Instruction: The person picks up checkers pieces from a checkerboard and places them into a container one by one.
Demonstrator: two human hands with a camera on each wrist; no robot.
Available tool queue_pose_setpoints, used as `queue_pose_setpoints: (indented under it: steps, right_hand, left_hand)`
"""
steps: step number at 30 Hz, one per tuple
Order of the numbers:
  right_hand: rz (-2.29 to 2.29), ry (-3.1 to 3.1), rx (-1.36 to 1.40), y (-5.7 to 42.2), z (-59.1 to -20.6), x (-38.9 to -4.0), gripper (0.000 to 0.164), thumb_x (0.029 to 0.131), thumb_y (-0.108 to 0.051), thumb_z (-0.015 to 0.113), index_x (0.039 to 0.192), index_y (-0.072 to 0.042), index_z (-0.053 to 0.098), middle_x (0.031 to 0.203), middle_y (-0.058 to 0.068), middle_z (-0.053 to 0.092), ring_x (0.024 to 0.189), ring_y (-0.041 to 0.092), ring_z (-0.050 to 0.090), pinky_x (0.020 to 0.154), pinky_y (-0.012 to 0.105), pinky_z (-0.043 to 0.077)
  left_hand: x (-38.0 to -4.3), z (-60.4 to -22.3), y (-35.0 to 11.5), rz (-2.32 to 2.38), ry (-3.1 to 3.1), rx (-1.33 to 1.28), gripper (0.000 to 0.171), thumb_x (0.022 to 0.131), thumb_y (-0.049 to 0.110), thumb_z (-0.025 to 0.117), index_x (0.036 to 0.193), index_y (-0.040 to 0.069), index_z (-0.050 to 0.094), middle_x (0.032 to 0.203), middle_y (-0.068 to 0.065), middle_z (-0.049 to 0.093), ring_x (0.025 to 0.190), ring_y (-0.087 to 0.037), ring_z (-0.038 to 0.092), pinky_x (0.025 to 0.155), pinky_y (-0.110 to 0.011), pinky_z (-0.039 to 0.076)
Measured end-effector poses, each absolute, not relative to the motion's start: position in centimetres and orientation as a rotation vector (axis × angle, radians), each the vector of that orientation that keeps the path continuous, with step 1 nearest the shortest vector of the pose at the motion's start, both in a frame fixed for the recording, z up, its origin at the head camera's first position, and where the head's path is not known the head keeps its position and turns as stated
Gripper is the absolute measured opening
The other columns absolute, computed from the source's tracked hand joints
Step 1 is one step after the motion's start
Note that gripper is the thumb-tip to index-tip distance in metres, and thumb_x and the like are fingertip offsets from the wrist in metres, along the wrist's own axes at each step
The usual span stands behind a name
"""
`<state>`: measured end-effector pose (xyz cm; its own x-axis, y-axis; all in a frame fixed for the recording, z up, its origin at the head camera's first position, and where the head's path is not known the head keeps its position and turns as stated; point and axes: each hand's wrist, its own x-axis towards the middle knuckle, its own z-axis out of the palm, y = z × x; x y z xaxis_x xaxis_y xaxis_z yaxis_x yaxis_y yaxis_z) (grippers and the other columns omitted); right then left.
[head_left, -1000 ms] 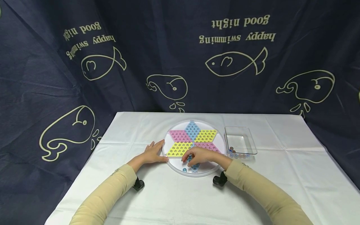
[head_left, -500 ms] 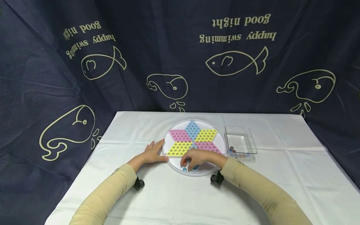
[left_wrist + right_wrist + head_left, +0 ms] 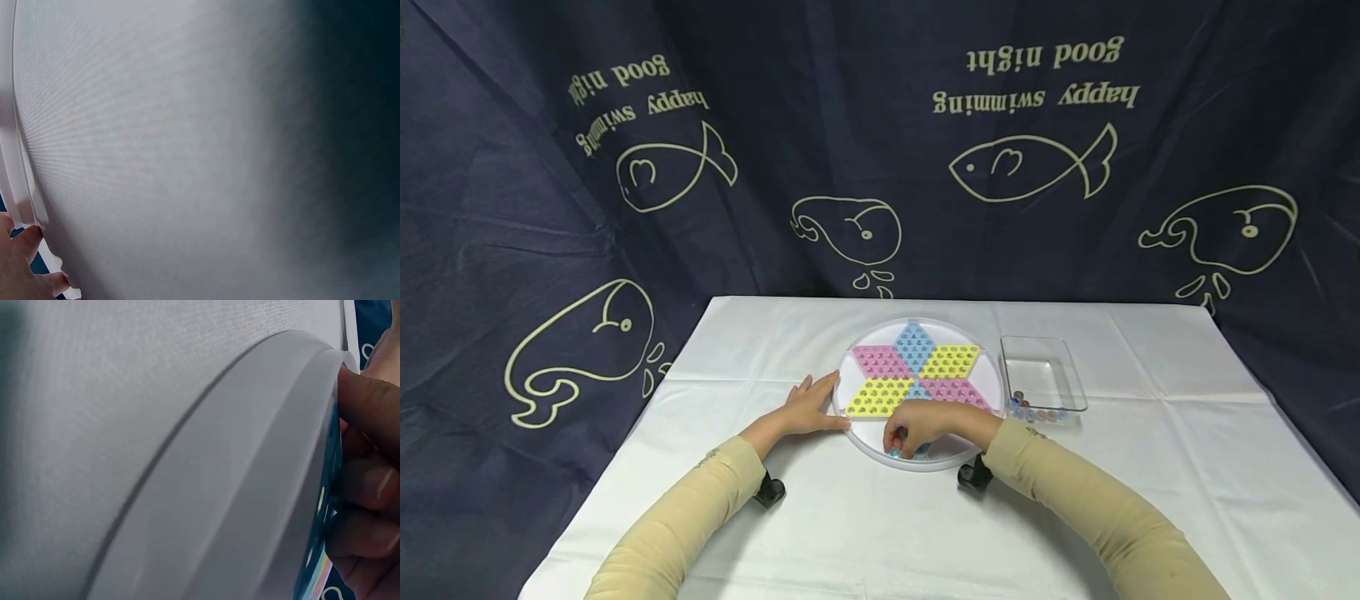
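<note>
A round white Chinese checkers board (image 3: 867, 433) with a blue, pink and yellow star lies on the table. My left hand (image 3: 807, 411) rests at its left rim with fingers spread. In the left wrist view, the fingers (image 3: 28, 240) touch the edge of the board. Over the near part of the board, my right hand (image 3: 925, 419) has its thumb and index finger around a blue marble (image 3: 895, 452). In the right wrist view, the thumb (image 3: 369, 400) is close to the rim and the other fingers are curled. The hand hides much of the near blue point.
To the right of the board stands a clear plastic box (image 3: 1042, 373) with several marbles (image 3: 1037, 413) along its near side. A white cloth (image 3: 880, 533) covers the table, and a dark curtain (image 3: 880, 150) hangs behind it.
My right hand has moved slightly toward the near rim and down, and its fingertips have come around the blue marble. The left hand has stayed in place.
</note>
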<state>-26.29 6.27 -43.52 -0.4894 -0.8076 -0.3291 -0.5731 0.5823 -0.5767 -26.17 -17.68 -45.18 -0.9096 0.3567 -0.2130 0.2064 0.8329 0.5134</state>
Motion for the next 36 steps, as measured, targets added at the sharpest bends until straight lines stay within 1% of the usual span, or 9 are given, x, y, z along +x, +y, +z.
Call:
queue_pose_setpoints:
  steps: [4, 11, 19, 27, 36]
  right_hand:
    - [-0.489, 2.242, -1.14, 6.3, -43.3, -26.1, 0.013, 0.076, -0.002, 0.07, 0.084, -0.012, 0.069, 0.068, -0.011, 0.056, 0.064, 0.001, 0.05, 0.062, 0.015, 0.046]
    - [-0.51, 2.239, -1.21, 6.7, -43.8, -26.3, 0.008, 0.079, -0.007, 0.07, 0.085, -0.013, 0.069, 0.069, -0.013, 0.055, 0.064, -0.001, 0.048, 0.061, 0.014, 0.045]
    - [-0.624, 2.189, -1.232, 7.1, -43.8, -26.5, 0.008, 0.078, -0.007, 0.07, 0.085, -0.01, 0.068, 0.071, -0.01, 0.056, 0.064, -0.001, 0.047, 0.062, 0.014, 0.045]
    - [-0.719, 2.151, -1.256, 7.5, -43.9, -26.9, 0.009, 0.078, -0.008, 0.07, 0.087, -0.009, 0.068, 0.07, -0.009, 0.057, 0.062, 0.0, 0.046, 0.058, 0.015, 0.044]
    - [-0.784, 2.171, -1.235, 7.5, -43.2, -27.4, 0.012, 0.078, -0.007, 0.07, 0.09, -0.006, 0.068, 0.073, -0.008, 0.057, 0.066, 0.0, 0.045, 0.061, 0.015, 0.043]
  left_hand:
    - [-26.1, -45.1, -17.7, 0.71, 2.707, 0.428, 0.098, 0.077, 0.047, 0.068, 0.146, 0.004, 0.014, 0.151, -0.017, 0.018, 0.135, -0.049, 0.003, 0.107, -0.063, 0.0]
    - [-26.1, -45.0, -17.7, 0.722, 2.695, 0.429, 0.098, 0.077, 0.047, 0.068, 0.147, 0.004, 0.013, 0.151, -0.017, 0.017, 0.135, -0.049, 0.001, 0.107, -0.063, -0.002]
    - [-26.2, -45.3, -17.8, 0.722, 2.696, 0.434, 0.098, 0.077, 0.048, 0.067, 0.147, 0.005, 0.013, 0.151, -0.017, 0.016, 0.135, -0.048, 0.001, 0.107, -0.063, -0.003]
    - [-26.3, -45.5, -17.7, 0.699, 2.707, 0.423, 0.098, 0.077, 0.051, 0.066, 0.147, 0.006, 0.014, 0.152, -0.015, 0.017, 0.136, -0.047, 0.002, 0.108, -0.062, -0.001]
    - [-26.2, -45.4, -17.8, 0.698, 2.707, 0.424, 0.098, 0.077, 0.05, 0.066, 0.147, 0.005, 0.014, 0.151, -0.016, 0.017, 0.136, -0.048, 0.003, 0.108, -0.062, 0.0]
